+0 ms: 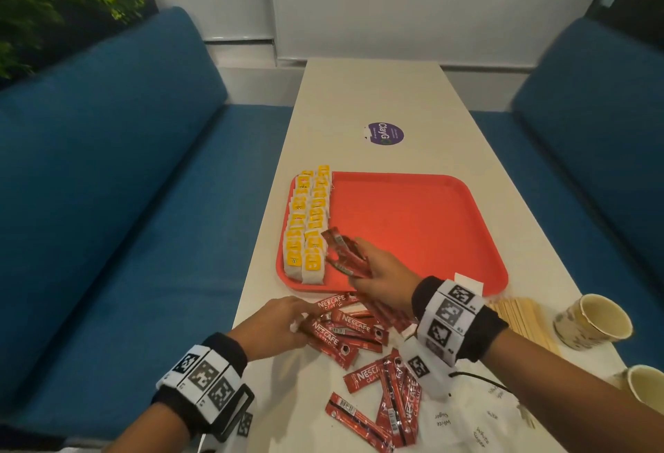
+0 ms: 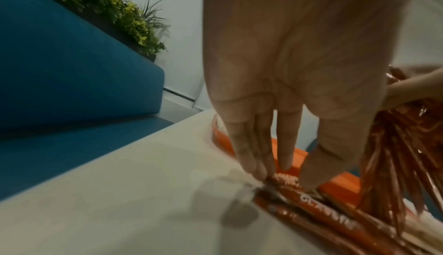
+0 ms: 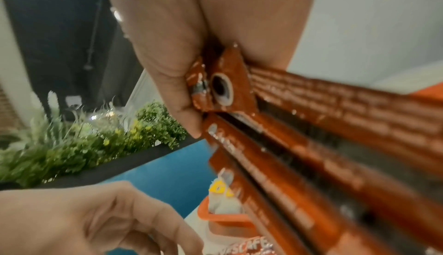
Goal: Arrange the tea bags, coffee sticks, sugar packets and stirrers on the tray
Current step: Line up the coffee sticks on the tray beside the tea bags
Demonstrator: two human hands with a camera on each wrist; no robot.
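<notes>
A red tray (image 1: pixel 413 222) lies on the white table, with tea bags (image 1: pixel 307 226) in two columns along its left side. My right hand (image 1: pixel 363 265) grips a bundle of red coffee sticks (image 1: pixel 346 255) over the tray's near left corner; the right wrist view shows this bundle (image 3: pixel 311 126) fanned out. More coffee sticks (image 1: pixel 345 330) lie loose on the table in front of the tray. My left hand (image 1: pixel 298 319) pinches the end of one of them (image 2: pixel 285 179) between thumb and fingertips. White sugar packets (image 1: pixel 467 420) lie near me on the right. Wooden stirrers (image 1: pixel 521 316) lie right of the tray's near corner.
Two paper cups (image 1: pixel 593 319) (image 1: pixel 646 388) stand at the right edge of the table. A purple sticker (image 1: pixel 385 134) is on the tabletop beyond the tray. Blue benches (image 1: pixel 125 183) flank the table on both sides.
</notes>
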